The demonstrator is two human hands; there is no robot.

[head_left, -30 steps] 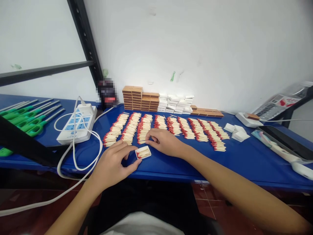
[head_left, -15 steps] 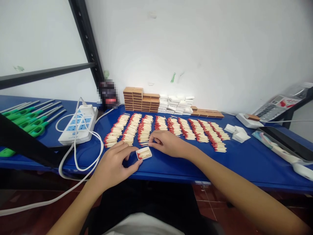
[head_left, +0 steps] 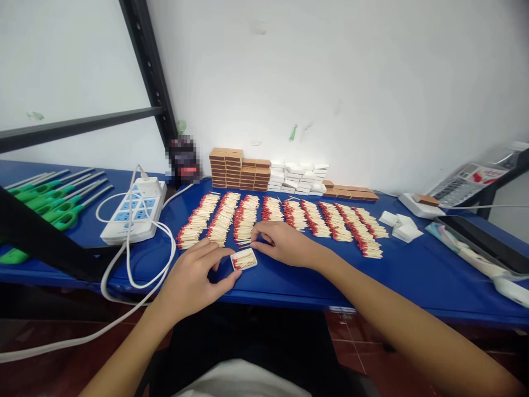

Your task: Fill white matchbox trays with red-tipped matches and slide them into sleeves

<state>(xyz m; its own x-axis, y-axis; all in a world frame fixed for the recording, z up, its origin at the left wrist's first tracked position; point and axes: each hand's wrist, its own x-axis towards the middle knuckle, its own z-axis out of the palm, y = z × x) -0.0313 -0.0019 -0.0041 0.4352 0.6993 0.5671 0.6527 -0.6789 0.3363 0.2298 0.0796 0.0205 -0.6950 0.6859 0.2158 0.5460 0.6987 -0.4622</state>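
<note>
My left hand (head_left: 192, 281) pinches a small white matchbox tray (head_left: 249, 267) between thumb and fingertips near the table's front edge. Several red-headed matches (head_left: 243, 259) lie inside the tray. Just behind it, my right hand (head_left: 283, 242) has its thumb and fingers drawn together at the near end of a row of matches (head_left: 247, 218). Whether a match is between those fingertips is too small to tell. More rows of matches (head_left: 223, 218) lie side by side across the blue table, from left of my hands to the right.
Brown matchboxes (head_left: 239, 172) are stacked along the wall, beside piled white trays (head_left: 297, 177). Loose white trays (head_left: 405, 229) lie at right, near a packaged phone-like item (head_left: 483, 242). On the left are a power strip (head_left: 136, 212) with looping white cable, green-handled tools (head_left: 61, 212) and a black post (head_left: 151, 66).
Hardly anything differs. Both hands keep their places at the tray and the match row; the whole view has shifted very slightly.
</note>
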